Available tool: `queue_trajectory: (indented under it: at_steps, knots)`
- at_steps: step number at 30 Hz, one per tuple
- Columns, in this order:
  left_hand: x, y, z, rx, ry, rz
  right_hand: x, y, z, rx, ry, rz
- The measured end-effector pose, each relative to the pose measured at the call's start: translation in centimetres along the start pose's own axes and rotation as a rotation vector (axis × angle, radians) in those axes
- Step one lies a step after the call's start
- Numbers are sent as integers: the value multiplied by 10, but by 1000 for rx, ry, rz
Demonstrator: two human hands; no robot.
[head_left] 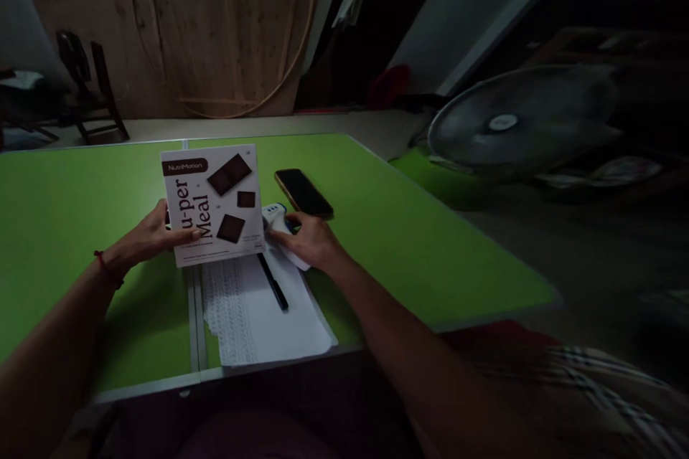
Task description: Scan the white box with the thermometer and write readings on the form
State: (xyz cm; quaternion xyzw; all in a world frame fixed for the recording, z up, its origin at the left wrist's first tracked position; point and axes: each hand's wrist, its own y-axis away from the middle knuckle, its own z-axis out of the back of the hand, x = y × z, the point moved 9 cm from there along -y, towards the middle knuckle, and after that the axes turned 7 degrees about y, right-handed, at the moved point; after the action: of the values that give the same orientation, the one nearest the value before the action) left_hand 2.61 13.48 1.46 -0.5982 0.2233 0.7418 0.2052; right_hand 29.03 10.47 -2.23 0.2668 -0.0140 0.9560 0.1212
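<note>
My left hand (153, 233) grips a white box (215, 208) by its left side, the thumb across its front. Brown print reading "NutriMotion" and pictures of dark brown squares cover that face. The box stands nearly upright above the table. My right hand (312, 240) is closed around a white handheld device with blue trim (275, 211), just right of the box and partly behind it; its exact kind is unclear. Below them, a black pen (274, 283) lies on white paper sheets (280, 323) with writing down the left part.
The green folding table (420, 258) has a seam running under the papers. A dark phone (304, 192) lies beyond my right hand. To the right of the table stands a fan (503, 122). A dark chair (102, 100) is at the back left, before a wooden panel (226, 29).
</note>
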Motion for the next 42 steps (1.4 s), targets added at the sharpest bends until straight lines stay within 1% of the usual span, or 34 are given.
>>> queue_trajectory:
  at_steps: [3,6,10,15,19,23,26,31,39,42]
  knots:
    - [0,0,0,11,-3,-3,6,3,-1,-37,76,19]
    - [-3,0,-2,33,-2,-28,8,5,0,-103,143,52]
    - [-8,1,-5,53,-11,-52,10,5,-2,-160,169,105]
    - [-13,3,-11,88,-6,-66,11,4,-5,-163,186,110]
    - [-10,3,-9,84,-6,-51,10,4,-9,-120,195,96]
    - [-9,2,-8,111,-25,-65,12,4,-11,-92,212,98]
    - [-12,3,-13,160,-49,-93,15,5,-13,-81,227,131]
    - [-15,4,-19,235,-33,-142,14,4,-15,-119,224,157]
    - [-11,3,-14,234,-44,-143,14,1,-17,-118,230,152]
    - [-11,3,-13,215,-59,-129,14,0,-17,-120,218,146]
